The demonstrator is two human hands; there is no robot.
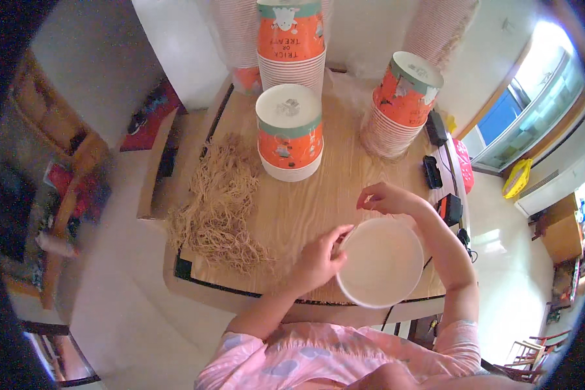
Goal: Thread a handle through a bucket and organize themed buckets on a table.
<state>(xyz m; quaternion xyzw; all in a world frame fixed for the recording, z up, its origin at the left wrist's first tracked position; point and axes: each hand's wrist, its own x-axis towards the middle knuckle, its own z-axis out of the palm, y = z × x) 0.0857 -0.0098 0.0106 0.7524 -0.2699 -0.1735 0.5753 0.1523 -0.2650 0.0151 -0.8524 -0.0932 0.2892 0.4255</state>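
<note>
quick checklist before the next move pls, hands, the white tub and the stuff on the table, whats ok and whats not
1. White tub steadied: ok, the left hand holds its left rim.
2. Tub mouth in view: ok, it faces the camera.
3. Right hand gripping something thin: cannot tell, too small to make out.
4. Tan strands untangled: not ok, they lie in a messy pile.
5. Front orange tub stack apart from both hands: ok, it stands beyond them.
</note>
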